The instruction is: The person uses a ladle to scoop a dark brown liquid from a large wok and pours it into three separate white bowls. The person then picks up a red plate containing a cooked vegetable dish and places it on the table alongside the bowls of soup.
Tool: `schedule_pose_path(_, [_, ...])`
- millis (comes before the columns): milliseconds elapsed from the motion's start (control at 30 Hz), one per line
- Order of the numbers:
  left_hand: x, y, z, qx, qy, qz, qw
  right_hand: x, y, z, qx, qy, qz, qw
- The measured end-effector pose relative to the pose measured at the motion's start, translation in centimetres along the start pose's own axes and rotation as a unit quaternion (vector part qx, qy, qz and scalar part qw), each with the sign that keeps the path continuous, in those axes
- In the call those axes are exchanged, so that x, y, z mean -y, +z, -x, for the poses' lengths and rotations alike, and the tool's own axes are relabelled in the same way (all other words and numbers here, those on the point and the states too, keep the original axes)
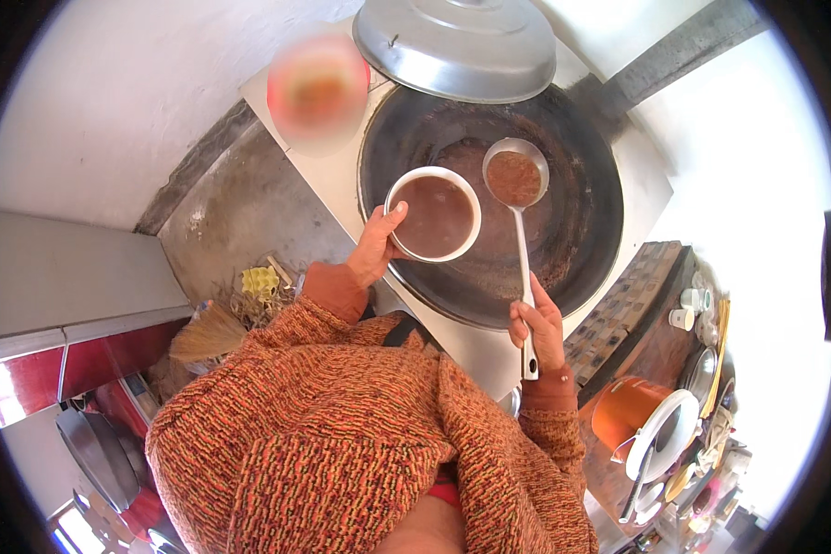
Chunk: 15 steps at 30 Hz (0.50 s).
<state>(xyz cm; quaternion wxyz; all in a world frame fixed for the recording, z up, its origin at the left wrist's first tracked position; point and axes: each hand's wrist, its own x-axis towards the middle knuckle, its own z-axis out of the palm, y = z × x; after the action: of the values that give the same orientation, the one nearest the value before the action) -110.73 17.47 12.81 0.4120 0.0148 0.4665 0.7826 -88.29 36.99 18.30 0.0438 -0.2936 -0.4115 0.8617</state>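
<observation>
A person in an orange-brown knitted sweater (332, 434) leans over a wide wok. The right hand (537, 331) is closed around the lower handle of a metal ladle (523, 254); the left hand (376, 244) is partly curled, gripping a white bowl (477, 222) of brown liquid — thumb at the rim, the other fingers largely hidden. Bowl and ladle are held side by side, apart, the ladle's scoop filled with brown liquid above the dark wok (589, 203). Beyond — a domed metal lid (457, 51) at the far rim.
</observation>
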Motion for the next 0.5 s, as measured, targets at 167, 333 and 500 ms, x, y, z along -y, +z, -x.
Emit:
schedule_pose_path(167, [0.9, 0.1, -1.4, 0.002, -0.009, 0.019, 1.0, 1.6, 1.7, 2.9, -0.003, -0.008, 0.056, 0.998])
schedule_pose_path(333, [0.8, 1.2, -1.8, 0.007, -0.005, 0.013, 1.0, 1.4, 3.1, 4.3, -0.014, -0.023, 0.129, 0.991])
schedule_pose_path(500, [1.0, 1.5, -2.2, 0.02, -0.011, 0.019, 1.0, -0.1, 4.3, 4.8, -0.044, -0.038, 0.169, 0.984])
